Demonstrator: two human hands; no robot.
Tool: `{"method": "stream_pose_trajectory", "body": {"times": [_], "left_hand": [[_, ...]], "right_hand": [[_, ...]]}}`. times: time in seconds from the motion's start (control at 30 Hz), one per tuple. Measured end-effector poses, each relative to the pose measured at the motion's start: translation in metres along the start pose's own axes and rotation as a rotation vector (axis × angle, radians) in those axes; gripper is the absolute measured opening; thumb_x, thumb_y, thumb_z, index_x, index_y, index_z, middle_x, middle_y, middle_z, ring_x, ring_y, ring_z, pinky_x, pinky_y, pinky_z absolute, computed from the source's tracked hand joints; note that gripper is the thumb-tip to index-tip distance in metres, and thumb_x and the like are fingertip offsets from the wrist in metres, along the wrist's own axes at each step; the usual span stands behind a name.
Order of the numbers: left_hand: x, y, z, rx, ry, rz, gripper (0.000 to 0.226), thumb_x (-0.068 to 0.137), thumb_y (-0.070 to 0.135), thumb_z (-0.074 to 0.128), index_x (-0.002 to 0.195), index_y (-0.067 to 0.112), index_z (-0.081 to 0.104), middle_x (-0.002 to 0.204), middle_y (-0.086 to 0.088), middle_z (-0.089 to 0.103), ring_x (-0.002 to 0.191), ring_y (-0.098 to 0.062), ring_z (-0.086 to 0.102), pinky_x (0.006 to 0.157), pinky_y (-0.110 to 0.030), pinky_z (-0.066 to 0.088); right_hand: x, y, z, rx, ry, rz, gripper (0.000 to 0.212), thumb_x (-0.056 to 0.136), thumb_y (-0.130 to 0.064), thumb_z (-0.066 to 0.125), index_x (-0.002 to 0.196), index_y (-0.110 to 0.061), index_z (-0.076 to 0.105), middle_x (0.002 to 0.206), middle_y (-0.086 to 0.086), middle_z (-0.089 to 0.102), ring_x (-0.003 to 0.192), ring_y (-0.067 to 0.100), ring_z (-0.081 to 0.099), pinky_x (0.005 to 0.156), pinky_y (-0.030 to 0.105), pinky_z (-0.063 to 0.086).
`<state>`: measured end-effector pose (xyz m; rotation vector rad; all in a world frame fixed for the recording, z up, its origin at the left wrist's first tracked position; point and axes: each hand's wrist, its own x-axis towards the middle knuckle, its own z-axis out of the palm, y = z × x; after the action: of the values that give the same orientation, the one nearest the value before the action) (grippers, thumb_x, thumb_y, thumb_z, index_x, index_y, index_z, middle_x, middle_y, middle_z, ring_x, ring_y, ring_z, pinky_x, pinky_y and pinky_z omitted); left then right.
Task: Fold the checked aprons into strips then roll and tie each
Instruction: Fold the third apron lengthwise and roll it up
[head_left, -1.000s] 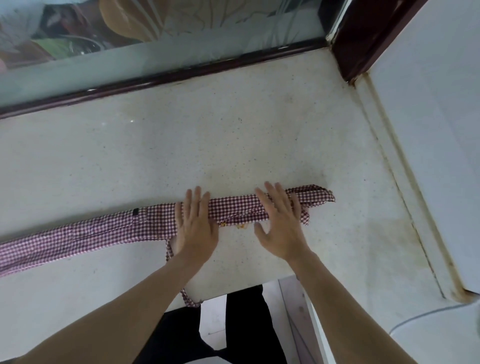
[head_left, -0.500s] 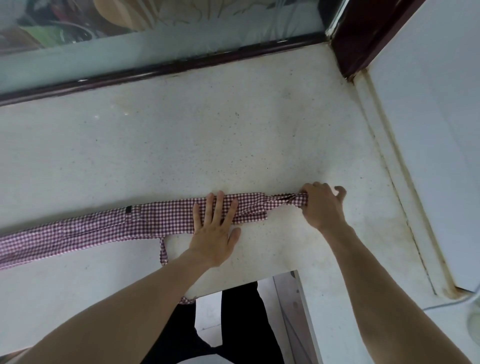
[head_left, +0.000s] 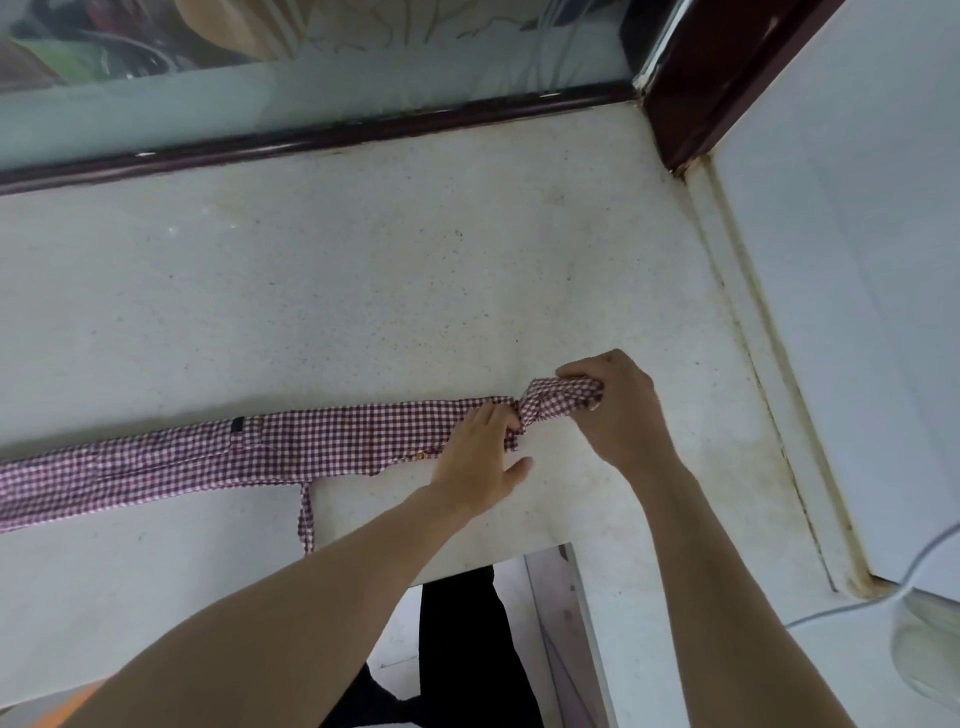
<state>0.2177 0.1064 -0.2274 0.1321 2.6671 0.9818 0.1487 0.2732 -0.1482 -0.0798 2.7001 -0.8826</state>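
A red-and-white checked apron (head_left: 291, 447), folded into a long narrow strip, lies across the pale stone counter (head_left: 395, 270) and runs off the left edge of view. One thin tie (head_left: 305, 517) hangs down from its near edge. My right hand (head_left: 618, 410) grips the strip's right end, which is bunched and curled over into a small first turn. My left hand (head_left: 480, 457) presses on the strip just left of that curl, fingertips tucked against it.
A dark wooden window frame (head_left: 322, 137) with glass runs along the back. A white wall (head_left: 852, 270) closes the right side. The counter's near edge has a notch (head_left: 498, 561) where my legs show. A white cable (head_left: 852, 603) lies at the lower right.
My right hand went from lying flat on the strip to its right end, then lifted and curled that end leftward. My left hand slid right along the strip to meet it.
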Motion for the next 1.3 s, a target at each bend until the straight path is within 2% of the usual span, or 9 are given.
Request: {"method": "stream_pose_trajectory", "body": {"times": [0.2, 0.37, 0.5, 0.6, 0.7, 0.87, 1.03, 1.17, 1.3], "left_hand": [[0.014, 0.0, -0.011, -0.331, -0.103, -0.149, 0.051, 0.083, 0.043, 0.061, 0.125, 0.015, 0.053, 0.105, 0.017, 0.054, 0.092, 0.0, 0.053, 0.09, -0.028, 0.051], [0.0, -0.003, -0.03, -1.01, 0.118, -0.406, 0.064, 0.065, 0.04, 0.077, 0.113, 0.01, 0.047, 0.088, -0.009, 0.061, 0.075, -0.021, 0.059, 0.06, -0.034, 0.049], [-0.016, 0.001, -0.034, -0.965, 0.236, -0.432, 0.022, 0.083, 0.004, 0.071, 0.102, 0.013, 0.064, 0.092, -0.007, 0.07, 0.081, -0.018, 0.069, 0.063, -0.025, 0.055], [-0.018, -0.003, -0.037, -0.969, 0.232, -0.492, 0.022, 0.083, 0.004, 0.073, 0.104, 0.007, 0.07, 0.094, -0.002, 0.074, 0.084, -0.012, 0.071, 0.065, -0.018, 0.054], [-0.019, -0.004, -0.042, -1.044, 0.246, -0.546, 0.021, 0.082, 0.008, 0.075, 0.103, 0.01, 0.073, 0.094, 0.002, 0.074, 0.082, -0.004, 0.071, 0.067, -0.015, 0.054], [-0.022, -0.011, -0.043, -0.785, 0.299, -0.568, 0.024, 0.081, 0.03, 0.078, 0.099, 0.016, 0.073, 0.091, 0.009, 0.073, 0.086, -0.005, 0.069, 0.072, -0.018, 0.056], [-0.036, -0.023, -0.045, -0.406, 0.492, -0.55, 0.031, 0.086, 0.034, 0.072, 0.109, 0.015, 0.064, 0.1, 0.008, 0.063, 0.098, -0.012, 0.06, 0.081, -0.015, 0.047], [-0.045, -0.029, -0.034, 0.065, 0.591, -0.138, 0.031, 0.083, 0.03, 0.073, 0.112, 0.018, 0.067, 0.117, -0.002, 0.06, 0.115, -0.021, 0.049, 0.1, -0.037, 0.036], [-0.054, -0.036, -0.021, 0.331, 0.318, 0.192, 0.034, 0.086, 0.037, 0.067, 0.116, 0.022, 0.068, 0.123, 0.001, 0.06, 0.123, -0.023, 0.049, 0.105, -0.043, 0.037]], "right_hand": [[-0.021, -0.046, 0.024, 0.19, -0.171, -0.083, 0.042, 0.074, -0.005, 0.078, 0.107, -0.028, 0.066, 0.109, -0.006, 0.052, 0.095, 0.005, 0.055, 0.074, 0.011, 0.048], [-0.021, -0.053, 0.054, 0.256, -0.149, -0.016, 0.038, 0.079, -0.02, 0.079, 0.115, -0.026, 0.066, 0.11, -0.004, 0.058, 0.1, 0.01, 0.058, 0.085, 0.018, 0.049], [-0.024, -0.047, 0.066, 0.276, -0.229, -0.076, 0.041, 0.082, -0.026, 0.076, 0.119, -0.039, 0.062, 0.113, -0.01, 0.056, 0.112, 0.01, 0.047, 0.085, 0.014, 0.041], [-0.031, -0.034, 0.074, 0.502, -0.088, -0.068, 0.05, 0.087, -0.017, 0.07, 0.133, -0.028, 0.054, 0.13, -0.009, 0.053, 0.119, 0.005, 0.05, 0.094, 0.022, 0.045], [-0.043, -0.014, 0.095, 0.344, -0.009, -0.083, 0.053, 0.097, -0.037, 0.049, 0.147, -0.02, 0.042, 0.15, -0.003, 0.043, 0.139, 0.013, 0.038, 0.112, 0.033, 0.037], [-0.06, 0.022, 0.134, -0.006, -0.062, -0.279, 0.053, 0.106, -0.033, 0.03, 0.155, -0.014, 0.026, 0.163, 0.0, 0.022, 0.153, 0.018, 0.01, 0.12, 0.049, 0.025], [-0.061, 0.02, 0.144, -0.184, -0.008, -0.295, 0.05, 0.103, -0.026, 0.035, 0.153, -0.016, 0.035, 0.162, 0.002, 0.026, 0.152, 0.026, 0.015, 0.12, 0.047, 0.026], [-0.061, 0.014, 0.15, -0.206, 0.051, -0.248, 0.049, 0.098, -0.02, 0.048, 0.147, -0.015, 0.046, 0.157, 0.002, 0.037, 0.148, 0.028, 0.023, 0.117, 0.048, 0.033], [-0.062, 0.009, 0.15, -0.254, 0.053, -0.224, 0.05, 0.097, -0.018, 0.053, 0.145, -0.011, 0.047, 0.154, 0.003, 0.041, 0.147, 0.029, 0.025, 0.113, 0.049, 0.039]]}}
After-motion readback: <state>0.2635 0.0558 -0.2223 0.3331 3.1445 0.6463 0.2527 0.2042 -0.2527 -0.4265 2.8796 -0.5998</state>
